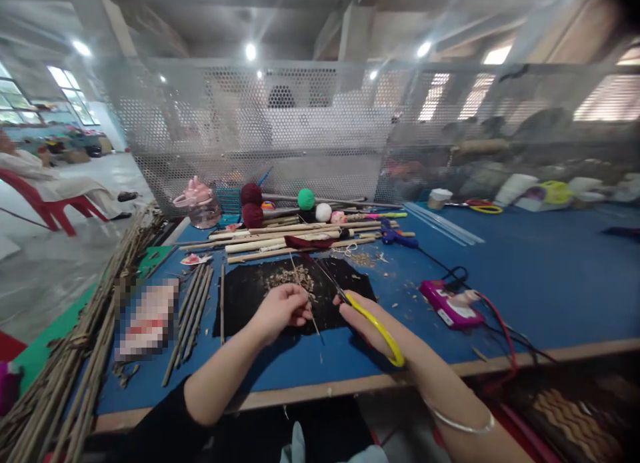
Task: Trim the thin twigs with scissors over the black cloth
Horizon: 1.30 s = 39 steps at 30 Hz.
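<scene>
My left hand [286, 311] pinches a thin twig [315, 320] that slants down across its fingertips. To its right, my right hand [361, 316] is closed on a pair of scissors [376, 324] with yellow handles, the dark blades pointing up and left, away from me. The blades and the twig are apart. Under both hands lies a black cloth [245, 296] on the blue table, and a heap of small brown cuttings [290, 276] rests on it beyond my left hand.
Sticks [193, 310] and a large bundle of twigs [95, 316] lie at left. Behind the cloth are pale rods [280, 243], yarn balls [306, 198] and a blue glue gun [397, 235]. A purple power strip [450, 304] with cables sits at right. A perforated screen [320, 133] stands behind.
</scene>
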Each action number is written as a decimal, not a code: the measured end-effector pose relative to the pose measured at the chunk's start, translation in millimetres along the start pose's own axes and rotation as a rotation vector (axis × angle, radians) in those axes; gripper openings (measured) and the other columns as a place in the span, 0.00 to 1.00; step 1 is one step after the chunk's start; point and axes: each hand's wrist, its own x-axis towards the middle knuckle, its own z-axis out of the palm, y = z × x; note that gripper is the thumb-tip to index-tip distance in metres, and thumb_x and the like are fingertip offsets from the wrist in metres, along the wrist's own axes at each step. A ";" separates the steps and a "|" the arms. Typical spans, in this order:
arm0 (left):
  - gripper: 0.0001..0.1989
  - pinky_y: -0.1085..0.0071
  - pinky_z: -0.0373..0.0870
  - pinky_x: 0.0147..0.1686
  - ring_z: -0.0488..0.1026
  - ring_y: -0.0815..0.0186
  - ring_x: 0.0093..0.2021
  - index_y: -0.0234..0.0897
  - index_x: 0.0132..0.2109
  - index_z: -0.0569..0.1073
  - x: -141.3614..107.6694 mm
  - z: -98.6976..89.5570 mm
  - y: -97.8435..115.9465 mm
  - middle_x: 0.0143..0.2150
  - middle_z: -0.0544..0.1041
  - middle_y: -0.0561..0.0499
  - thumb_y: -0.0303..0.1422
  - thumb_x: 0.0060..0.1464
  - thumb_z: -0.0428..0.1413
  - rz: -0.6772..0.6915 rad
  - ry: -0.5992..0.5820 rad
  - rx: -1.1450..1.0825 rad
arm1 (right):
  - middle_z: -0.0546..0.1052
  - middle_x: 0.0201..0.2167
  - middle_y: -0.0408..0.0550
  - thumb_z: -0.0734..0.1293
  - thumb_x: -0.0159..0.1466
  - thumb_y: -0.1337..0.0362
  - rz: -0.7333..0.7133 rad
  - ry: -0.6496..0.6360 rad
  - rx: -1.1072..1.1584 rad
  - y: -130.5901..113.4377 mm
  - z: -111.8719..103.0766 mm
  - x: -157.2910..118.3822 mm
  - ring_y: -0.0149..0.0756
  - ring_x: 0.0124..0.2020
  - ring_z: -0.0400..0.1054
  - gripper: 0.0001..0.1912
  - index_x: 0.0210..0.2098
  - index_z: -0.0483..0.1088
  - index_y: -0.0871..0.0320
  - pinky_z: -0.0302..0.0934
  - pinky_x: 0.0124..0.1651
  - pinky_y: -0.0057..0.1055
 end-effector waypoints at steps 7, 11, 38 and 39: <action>0.16 0.79 0.66 0.24 0.72 0.72 0.24 0.34 0.30 0.64 -4.0 4.9 -26.6 0.24 0.73 0.51 0.43 0.45 0.56 0.001 -0.061 -0.046 | 0.70 0.31 0.48 0.66 0.52 0.45 -0.092 0.069 -0.560 1.5 12.5 24.7 0.35 0.31 0.63 0.27 0.43 0.64 0.58 0.54 0.34 0.29; 0.18 0.80 0.66 0.23 0.72 0.72 0.24 0.33 0.31 0.64 -8.0 7.5 -27.1 0.26 0.73 0.50 0.43 0.42 0.59 0.042 -0.064 -0.037 | 0.70 0.32 0.49 0.64 0.52 0.45 -0.108 0.088 -0.631 4.7 21.2 44.5 0.35 0.31 0.63 0.29 0.46 0.64 0.58 0.54 0.33 0.29; 0.11 0.81 0.66 0.21 0.69 0.75 0.22 0.33 0.30 0.66 22.6 -4.1 -1.4 0.24 0.71 0.53 0.36 0.44 0.58 0.039 0.152 -0.257 | 0.73 0.30 0.46 0.62 0.57 0.52 -0.318 0.243 -0.426 -1.0 8.5 97.3 0.31 0.27 0.63 0.20 0.42 0.67 0.59 0.58 0.34 0.27; 0.10 0.81 0.66 0.21 0.69 0.76 0.22 0.33 0.29 0.66 22.0 -3.3 -0.3 0.24 0.70 0.53 0.35 0.44 0.58 0.025 0.173 -0.282 | 0.73 0.30 0.47 0.62 0.56 0.53 -0.319 0.255 -0.403 -1.2 7.8 97.5 0.31 0.27 0.63 0.19 0.41 0.67 0.60 0.58 0.34 0.28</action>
